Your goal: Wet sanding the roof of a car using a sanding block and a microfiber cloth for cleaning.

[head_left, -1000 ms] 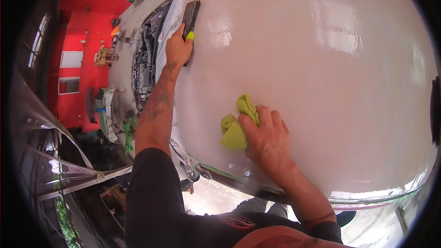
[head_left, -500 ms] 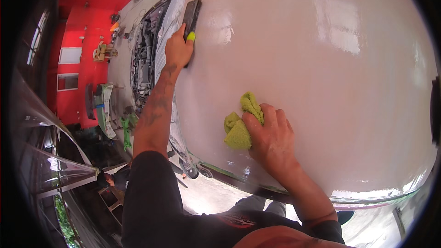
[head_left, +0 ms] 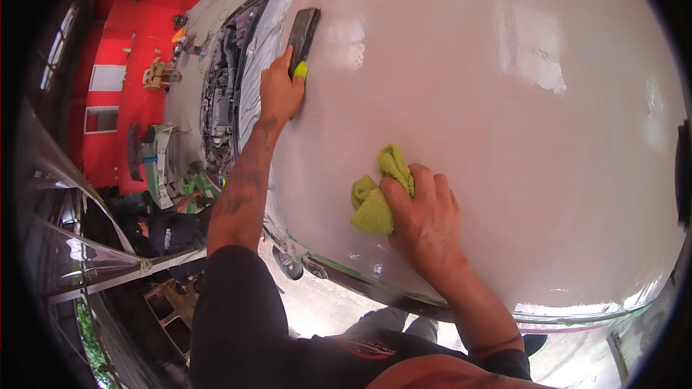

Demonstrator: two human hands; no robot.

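Note:
A broad, pale, glossy car roof panel fills the view's right side, wet-looking with window reflections. On its far left edge my left hand is closed around a long dark sanding block, laid lengthwise along that edge. Something bright yellow-green covers the thumb tip. My right hand rests on the near part of the panel, its fingers wrapped round a bunched yellow-green cloth. The cloth's folds stick out to the left of the thumb.
Left of the panel lie silvery masking sheeting and an exposed engine bay. Another person in dark clothes is at the lower left, near clear plastic sheeting. A red wall stands beyond.
My left hand and the sanding block have slid slightly nearer along the panel's edge. My right hand and the cloth stay about where they were. The other person shows more fully.

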